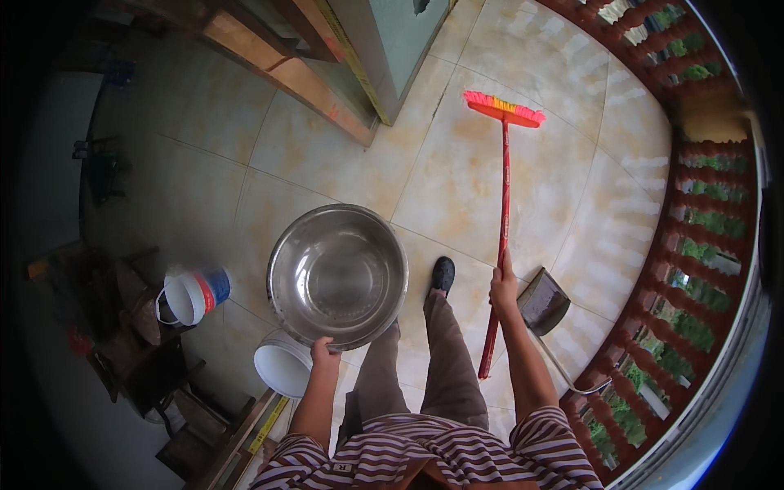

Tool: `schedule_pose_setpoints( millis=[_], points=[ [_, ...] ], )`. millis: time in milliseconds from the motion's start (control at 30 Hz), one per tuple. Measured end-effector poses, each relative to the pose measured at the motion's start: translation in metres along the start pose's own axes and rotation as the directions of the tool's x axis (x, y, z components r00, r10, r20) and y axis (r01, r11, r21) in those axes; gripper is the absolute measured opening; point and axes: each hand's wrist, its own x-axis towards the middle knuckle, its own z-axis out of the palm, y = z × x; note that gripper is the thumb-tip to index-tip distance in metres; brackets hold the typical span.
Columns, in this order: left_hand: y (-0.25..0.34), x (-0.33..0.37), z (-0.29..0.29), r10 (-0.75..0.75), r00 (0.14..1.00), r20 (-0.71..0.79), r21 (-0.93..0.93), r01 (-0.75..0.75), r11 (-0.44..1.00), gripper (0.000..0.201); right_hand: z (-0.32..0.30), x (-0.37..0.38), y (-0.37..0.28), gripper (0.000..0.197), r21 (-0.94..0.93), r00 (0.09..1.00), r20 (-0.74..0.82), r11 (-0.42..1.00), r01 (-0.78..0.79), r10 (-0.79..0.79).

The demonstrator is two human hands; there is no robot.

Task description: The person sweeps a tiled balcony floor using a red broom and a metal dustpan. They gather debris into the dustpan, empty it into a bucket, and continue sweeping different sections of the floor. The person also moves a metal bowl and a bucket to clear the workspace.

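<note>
My left hand (pixel 325 351) is closed on the near rim of a large round steel basin (pixel 339 273), which is tilted so that its bare, shiny inside shows. My right hand (pixel 504 287) is wrapped round the red handle of a broom (pixel 505 188). The broom's head, with pink and yellow bristles, points away from me over the tiled floor. Beside my right forearm stands a grey dustpan (pixel 544 302) with a long bent metal handle. A white bucket (pixel 282 365) sits just left of my left hand, partly behind the basin and forearm.
A white, blue and red bucket (pixel 196 296) stands at the left by dark wooden furniture (pixel 155 367). An open door (pixel 392 57) juts in at the top. A red-brown balustrade (pixel 694 253) curves along the right. My dark shoe (pixel 443 275) rests on the tiles (pixel 408 175).
</note>
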Motion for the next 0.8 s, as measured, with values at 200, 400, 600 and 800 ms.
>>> schedule_pose_setpoints(
  millis=[200, 400, 600, 800],
  points=[
    [0.006, -0.017, -0.055, -0.004, 0.983, -0.185, -0.093, -0.014, 0.996, 0.037, 0.057, -0.116, 0.095, 0.061, -0.004, 0.972, 0.155, 0.984, 0.179, -0.176],
    [0.015, -0.041, -0.070, -0.011, 0.992, -0.123, -0.225, -0.017, 0.974, 0.033, 0.096, 0.050, -0.048, 0.058, 0.281, 0.981, 0.177, 0.952, -0.123, 0.075],
    [0.002, -0.039, -0.125, -0.060, 0.977, -0.204, -0.356, -0.017, 0.934, 0.033, 0.026, -0.037, -0.034, 0.065, -0.186, 0.959, 0.275, 0.975, 0.120, -0.065],
    [0.003, -0.031, -0.146, -0.053, 0.973, -0.224, -0.384, -0.038, 0.923, 0.034, 0.030, -0.141, -0.047, 0.065, -0.170, 0.793, 0.609, 0.972, 0.161, -0.025]
  ],
)
